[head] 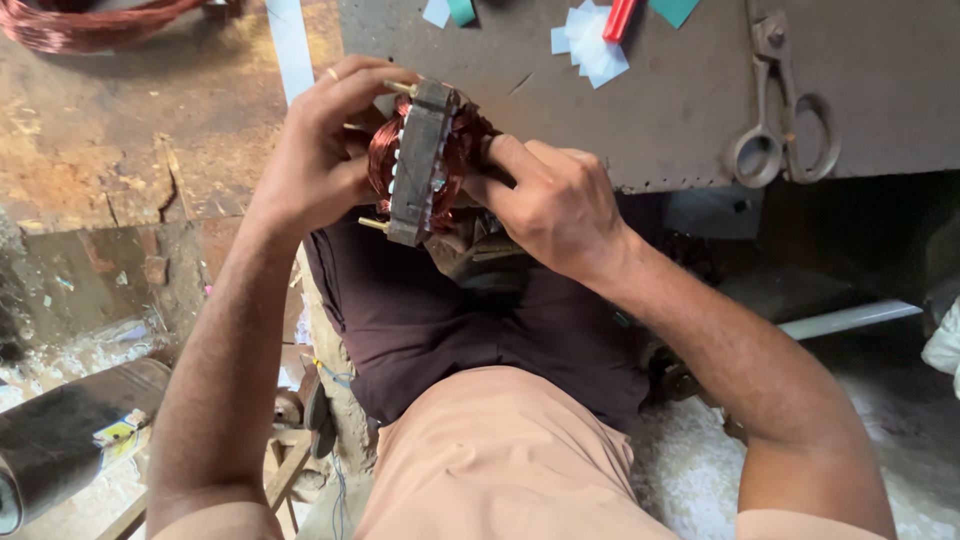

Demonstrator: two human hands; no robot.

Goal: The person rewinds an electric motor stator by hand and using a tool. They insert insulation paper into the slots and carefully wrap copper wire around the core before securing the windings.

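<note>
A grey metal stator core wound with copper-red wire coils is held upright, edge-on, just above my lap in front of the workbench. My left hand grips it from the left side, fingers curled over the top edge. My right hand holds it from the right, thumb and fingers pressed against the coils on that side. Small brass-coloured pins stick out at the core's top and bottom on the left.
A grey workbench lies ahead with large metal scissors, white and teal paper scraps and a red tool. A coil of copper wire lies top left. A black roll sits low left.
</note>
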